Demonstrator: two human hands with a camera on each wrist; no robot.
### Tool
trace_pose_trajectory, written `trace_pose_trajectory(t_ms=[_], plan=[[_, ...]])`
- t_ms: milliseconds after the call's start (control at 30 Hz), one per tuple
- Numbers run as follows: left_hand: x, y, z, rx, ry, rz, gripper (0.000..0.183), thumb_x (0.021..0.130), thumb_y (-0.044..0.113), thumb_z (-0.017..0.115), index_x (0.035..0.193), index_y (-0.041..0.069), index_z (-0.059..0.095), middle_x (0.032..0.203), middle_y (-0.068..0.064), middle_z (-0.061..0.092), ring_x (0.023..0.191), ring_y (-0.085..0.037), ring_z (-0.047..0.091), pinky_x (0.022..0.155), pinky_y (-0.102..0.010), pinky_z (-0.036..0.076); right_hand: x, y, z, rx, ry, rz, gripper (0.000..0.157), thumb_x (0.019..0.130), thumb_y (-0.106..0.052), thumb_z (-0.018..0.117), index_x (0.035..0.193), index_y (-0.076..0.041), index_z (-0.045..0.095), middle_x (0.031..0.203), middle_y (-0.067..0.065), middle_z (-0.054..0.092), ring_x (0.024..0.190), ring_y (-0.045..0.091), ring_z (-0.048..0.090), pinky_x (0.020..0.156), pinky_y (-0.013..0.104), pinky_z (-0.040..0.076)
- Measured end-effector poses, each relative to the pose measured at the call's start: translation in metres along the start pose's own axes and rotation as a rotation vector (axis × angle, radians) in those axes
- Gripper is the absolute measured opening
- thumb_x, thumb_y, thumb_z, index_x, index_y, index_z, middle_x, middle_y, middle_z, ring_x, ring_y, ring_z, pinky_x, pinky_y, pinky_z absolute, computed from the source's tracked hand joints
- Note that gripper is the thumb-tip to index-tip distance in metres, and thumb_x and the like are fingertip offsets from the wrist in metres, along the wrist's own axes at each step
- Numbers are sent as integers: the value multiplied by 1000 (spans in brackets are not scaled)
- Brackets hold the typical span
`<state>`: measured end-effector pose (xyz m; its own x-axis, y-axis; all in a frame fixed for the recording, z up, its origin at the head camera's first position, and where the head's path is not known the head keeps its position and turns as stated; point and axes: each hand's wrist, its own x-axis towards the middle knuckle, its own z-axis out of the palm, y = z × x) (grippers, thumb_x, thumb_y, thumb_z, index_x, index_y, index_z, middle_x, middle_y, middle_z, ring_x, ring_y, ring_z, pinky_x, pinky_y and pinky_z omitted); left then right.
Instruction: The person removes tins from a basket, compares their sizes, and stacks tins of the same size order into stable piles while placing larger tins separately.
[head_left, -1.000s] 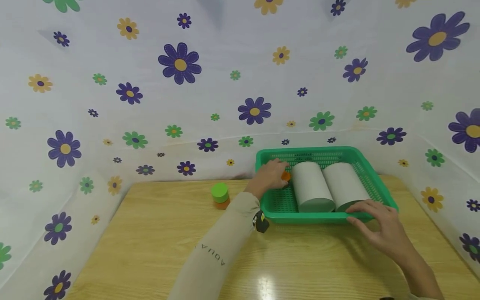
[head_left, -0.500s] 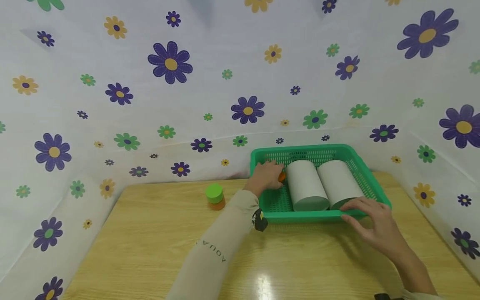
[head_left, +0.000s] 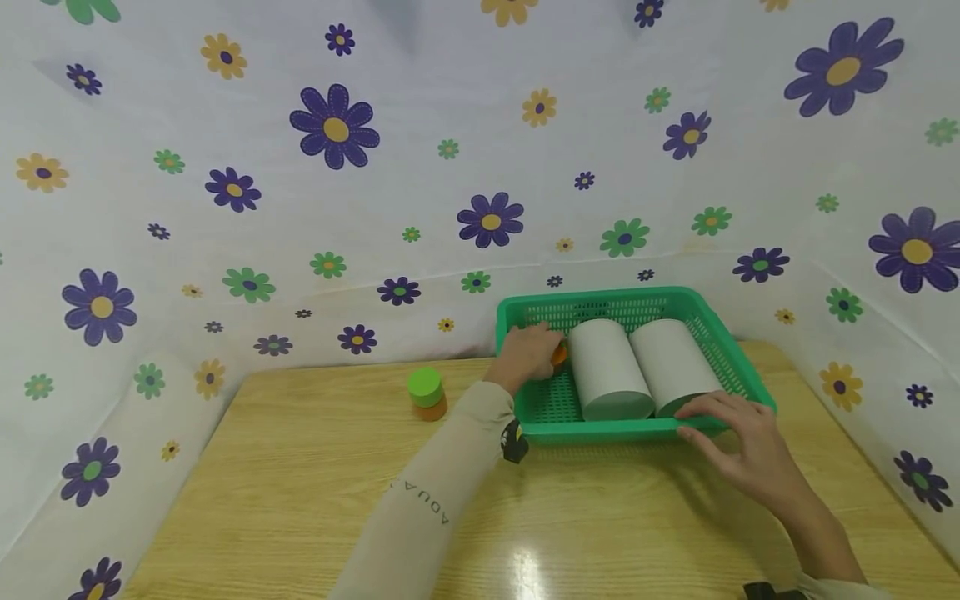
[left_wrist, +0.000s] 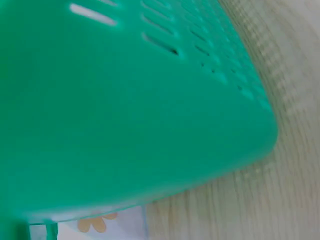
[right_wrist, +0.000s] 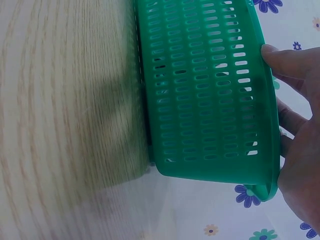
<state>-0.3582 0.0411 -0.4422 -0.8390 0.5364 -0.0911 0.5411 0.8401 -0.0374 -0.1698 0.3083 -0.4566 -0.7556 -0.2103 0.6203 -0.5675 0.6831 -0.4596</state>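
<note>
My left hand (head_left: 527, 357) reaches over the left side of a green plastic basket (head_left: 600, 432), its fingers curled over a small orange object (head_left: 559, 354). Most of that object is hidden under the hand. Two white cylinders (head_left: 609, 367) lie side by side in the basket, to the right of the orange object. At the front right, my right hand (head_left: 742, 450) pinches the basket's rim; the right wrist view has its thumb (right_wrist: 280, 59) on the outside edge and the fingers beyond it. The left wrist view holds only the basket's outer wall (left_wrist: 130, 115), close up.
A small jar with a green lid and orange base (head_left: 427, 393) stands on the wooden table (head_left: 300, 500), left of the basket. Behind the table hangs a white flowered cloth (head_left: 420, 183), with the basket close to it.
The head view has turned slightly right, so everything sits a little further left. The left hand stays over the orange object and the right hand stays at the rim.
</note>
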Motion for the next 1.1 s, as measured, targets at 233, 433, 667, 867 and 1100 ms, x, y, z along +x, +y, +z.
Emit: trace_pose_trajectory(t_ms=[233, 433, 667, 867, 1100], plan=[[-10, -5, -16, -79, 18, 16, 36, 93, 23, 76, 126, 16, 64, 114, -2, 59, 98, -16, 55, 81, -30, 52, 2, -1, 2, 16, 1, -9, 37, 73, 7, 85, 98, -17, 74, 101, -7, 70, 104, -4, 54, 89, 59, 31], [-21, -10, -27, -184, 20, 2, 44, 92, 22, 77, 132, 15, 61, 119, -3, 54, 98, -15, 53, 82, -25, 50, 2, -2, 2, 9, 11, -19, 35, 72, 6, 85, 97, -15, 74, 100, -6, 70, 104, -5, 53, 88, 60, 32], [-40, -15, -33, -309, 96, 57, 50, 92, 22, 77, 138, 11, 58, 127, -7, 51, 101, -16, 53, 84, -23, 49, 0, 1, 3, 11, 18, -20, 37, 71, 8, 86, 97, -16, 74, 99, -6, 71, 103, -8, 52, 87, 59, 32], [-55, -16, -38, -396, 168, 103, 56, 93, 21, 75, 142, 8, 53, 130, -7, 54, 106, -16, 53, 89, -22, 48, -3, 2, 2, 8, 19, -3, 38, 72, 7, 85, 97, -19, 74, 99, -6, 70, 104, -9, 51, 87, 58, 31], [-83, -24, -40, -537, 314, 155, 52, 93, 19, 74, 140, 6, 57, 133, -8, 57, 111, -19, 56, 98, -27, 49, 0, 1, 4, 8, 20, -17, 38, 71, 7, 85, 97, -18, 74, 100, -5, 71, 105, -9, 50, 87, 56, 31]])
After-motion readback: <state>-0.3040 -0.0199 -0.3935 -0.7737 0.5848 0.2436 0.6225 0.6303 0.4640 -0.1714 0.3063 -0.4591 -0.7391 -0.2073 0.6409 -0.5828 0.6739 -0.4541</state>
